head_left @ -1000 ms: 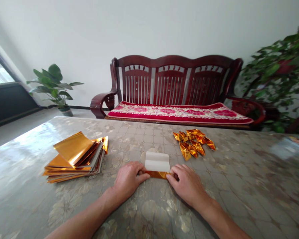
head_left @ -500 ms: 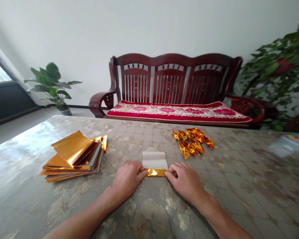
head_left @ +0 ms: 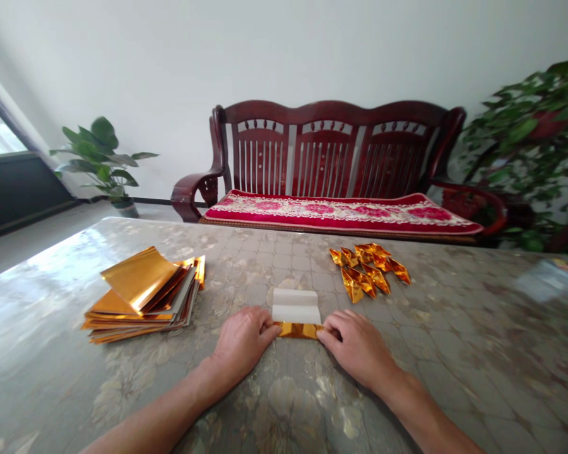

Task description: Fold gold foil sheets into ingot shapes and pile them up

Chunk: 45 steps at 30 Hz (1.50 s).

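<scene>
A white-backed foil sheet (head_left: 296, 308) lies flat on the counter (head_left: 435, 359), its near edge turned over into a folded gold band (head_left: 297, 330). The left hand (head_left: 243, 343) and right hand (head_left: 355, 345) close on the two ends of that band, both grips clenched on the sheet with the fingers curled inward.

Left of the sheet lies a loose stack of gold foil squares (head_left: 142, 296), its top square curling upward. Beyond the sheet and to its right sits a small heap of folded gold foil pieces (head_left: 366, 270). Directly beyond the sheet, past the counter's far edge, stands a dark red wooden bench (head_left: 331, 148) with a red floral cushion (head_left: 336, 213).

The main risk looks like uneven pressure: foil is thin and the counter's cover glossy, so a harder push from one hand could skew the fold or slide the sheet. Easing the pinch might let the band spring open.

No box or tray appears on the counter. The only visible container is a dark pot (head_left: 124, 210), far beyond and left of the sheet, holding a broad-leaved plant (head_left: 97, 151).
</scene>
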Available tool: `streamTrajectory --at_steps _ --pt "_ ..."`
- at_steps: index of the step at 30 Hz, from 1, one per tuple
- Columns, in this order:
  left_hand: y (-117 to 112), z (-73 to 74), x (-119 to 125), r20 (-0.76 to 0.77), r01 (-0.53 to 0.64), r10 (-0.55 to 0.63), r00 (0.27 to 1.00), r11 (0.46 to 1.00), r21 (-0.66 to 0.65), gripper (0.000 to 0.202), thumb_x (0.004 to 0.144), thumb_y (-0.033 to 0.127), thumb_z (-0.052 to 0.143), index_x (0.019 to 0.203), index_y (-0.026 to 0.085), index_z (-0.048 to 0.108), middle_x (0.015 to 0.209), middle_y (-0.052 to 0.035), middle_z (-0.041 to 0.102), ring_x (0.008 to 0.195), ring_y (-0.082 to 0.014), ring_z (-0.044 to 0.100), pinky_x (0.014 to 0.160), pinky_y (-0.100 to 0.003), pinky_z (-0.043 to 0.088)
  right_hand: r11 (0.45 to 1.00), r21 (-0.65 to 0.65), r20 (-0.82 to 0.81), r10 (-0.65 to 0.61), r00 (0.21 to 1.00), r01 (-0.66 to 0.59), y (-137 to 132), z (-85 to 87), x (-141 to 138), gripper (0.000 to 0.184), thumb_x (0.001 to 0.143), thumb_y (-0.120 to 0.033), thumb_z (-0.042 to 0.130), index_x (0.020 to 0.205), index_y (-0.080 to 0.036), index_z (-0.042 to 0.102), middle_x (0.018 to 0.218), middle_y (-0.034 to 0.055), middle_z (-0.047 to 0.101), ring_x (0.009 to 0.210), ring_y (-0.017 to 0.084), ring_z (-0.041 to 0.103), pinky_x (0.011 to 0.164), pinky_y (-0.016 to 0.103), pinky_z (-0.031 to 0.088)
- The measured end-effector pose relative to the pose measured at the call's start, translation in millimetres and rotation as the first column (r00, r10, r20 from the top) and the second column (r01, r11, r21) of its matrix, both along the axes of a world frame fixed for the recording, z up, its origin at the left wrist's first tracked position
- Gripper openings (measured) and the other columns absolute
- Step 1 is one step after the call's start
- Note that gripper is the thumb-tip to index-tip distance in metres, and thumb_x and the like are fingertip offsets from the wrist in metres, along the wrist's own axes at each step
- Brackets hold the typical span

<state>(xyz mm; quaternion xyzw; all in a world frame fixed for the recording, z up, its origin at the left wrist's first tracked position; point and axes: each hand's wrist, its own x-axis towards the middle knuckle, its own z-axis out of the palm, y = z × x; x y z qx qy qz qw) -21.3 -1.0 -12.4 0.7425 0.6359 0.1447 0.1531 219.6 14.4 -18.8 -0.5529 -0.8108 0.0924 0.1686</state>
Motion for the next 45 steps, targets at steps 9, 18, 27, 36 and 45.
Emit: streamTrajectory --at_steps 9,18,27,36,45 --pt "0.5 3.4 0.6 -0.028 0.018 -0.018 0.999 1.000 0.000 0.027 0.089 0.038 0.059 0.068 0.021 0.058 0.075 -0.0018 0.066 0.075 -0.0186 0.060 0.062 -0.026 0.031 0.998 -0.033 -0.006 -0.058 0.998 0.058 3.1 3.7 -5.7 0.021 0.082 -0.027 0.062 0.061 -0.023 0.060 0.068 -0.0004 0.065 0.068 0.017 0.057 0.061 0.027 0.031" --pt "-0.7 1.5 -0.6 -0.010 0.015 -0.015 1.000 1.000 -0.003 0.027 0.088 0.037 0.061 0.067 0.021 0.057 0.074 -0.0004 0.064 0.072 -0.0182 0.060 0.061 -0.027 0.028 0.994 -0.075 -0.018 -0.082 0.996 0.081 4.4 8.0 -7.3 0.023 0.080 -0.029 0.063 0.058 -0.022 0.060 0.066 -0.0016 0.066 0.064 0.015 0.056 0.058 0.026 0.028" --pt "-1.4 1.4 2.2 -0.040 -0.006 0.005 0.999 1.000 -0.015 0.024 0.088 0.036 0.058 0.070 0.021 0.057 0.077 -0.0003 0.064 0.075 -0.0179 0.060 0.061 -0.026 0.028 0.994 -0.065 -0.021 -0.091 0.996 0.089 3.8 6.6 -7.0 0.024 0.079 -0.029 0.062 0.057 -0.021 0.059 0.065 -0.0012 0.065 0.064 0.015 0.056 0.057 0.026 0.027" --pt "-2.8 0.9 2.4 -0.044 -0.012 0.012 0.999 1.000 -0.006 0.019 0.089 0.036 0.059 0.076 0.022 0.055 0.080 0.0012 0.062 0.077 -0.0180 0.061 0.063 -0.026 0.031 0.993 -0.058 0.007 -0.106 0.994 0.106 2.8 8.0 -10.0 0.024 0.080 -0.029 0.062 0.057 -0.022 0.058 0.065 -0.0011 0.066 0.064 0.015 0.055 0.057 0.026 0.026" --pt "-5.9 -6.5 -0.5 0.012 0.024 -0.025 1.000 0.993 0.116 0.011 0.090 0.029 0.061 0.096 0.022 0.056 0.099 -0.0018 0.059 0.092 -0.0198 0.059 0.078 -0.028 0.043 0.988 -0.076 0.014 -0.134 0.991 0.135 2.8 7.7 -9.7 0.016 0.079 -0.028 0.063 0.064 -0.023 0.060 0.066 -0.0021 0.066 0.065 0.015 0.056 0.056 0.026 0.024"
